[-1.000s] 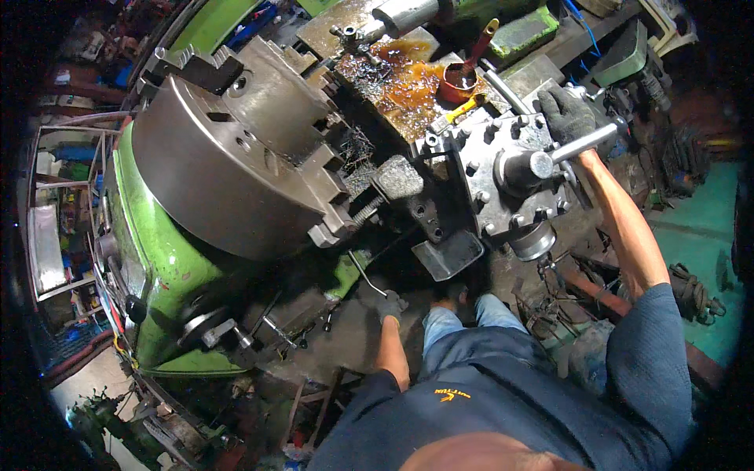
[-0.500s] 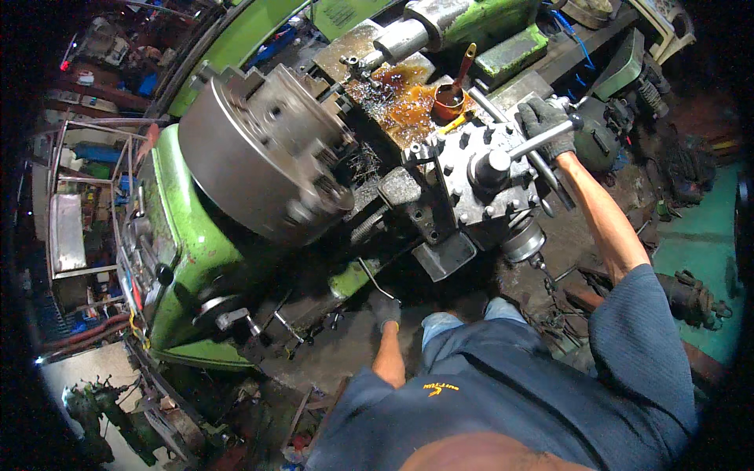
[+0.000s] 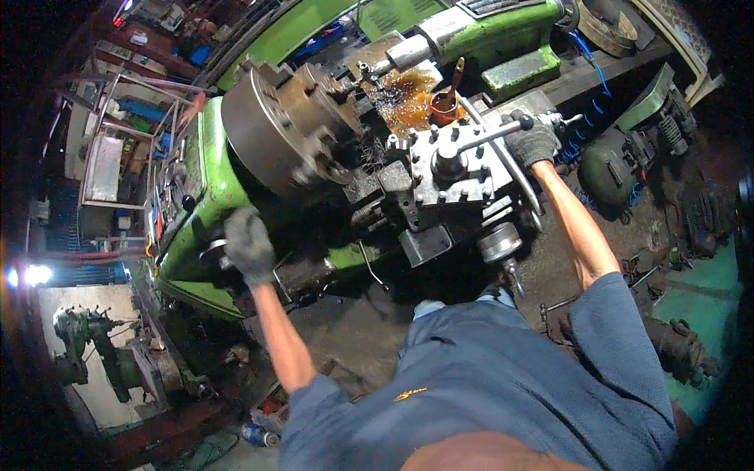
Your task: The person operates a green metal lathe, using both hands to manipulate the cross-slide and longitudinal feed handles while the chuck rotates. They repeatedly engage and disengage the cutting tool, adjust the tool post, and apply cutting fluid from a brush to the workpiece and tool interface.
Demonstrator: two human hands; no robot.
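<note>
My left hand (image 3: pixel 250 245), in a dark grey glove, is at the front of the green headstock (image 3: pixel 210 169), beside a metal handle (image 3: pixel 212 251). Motion smears its fingers, so their grip is unclear. My gloved right hand (image 3: pixel 532 144) is closed at the right side of the square tool post (image 3: pixel 454 177), next to the ball-ended clamping lever (image 3: pixel 491 135) and a long bent bar (image 3: pixel 506 165). Whatever its fingers wrap round is hidden. The lathe's big chuck (image 3: pixel 263 133) holds a thick, round, rusty workpiece (image 3: pixel 323 102); its jaws look blurred.
Beyond the tool post, an orange-brown pot (image 3: pixel 444 110) with a brush (image 3: pixel 457 78) stands amid oil and chips. The green tailstock (image 3: pixel 495 39) is farther back. A bent lever (image 3: pixel 371 267) hangs at the front. A handwheel (image 3: pixel 500 243) juts toward me.
My left hand has gone from the bent lever at the front, up and left to the headstock handle. My right hand stays beside the tool post. The whole view has shifted.
</note>
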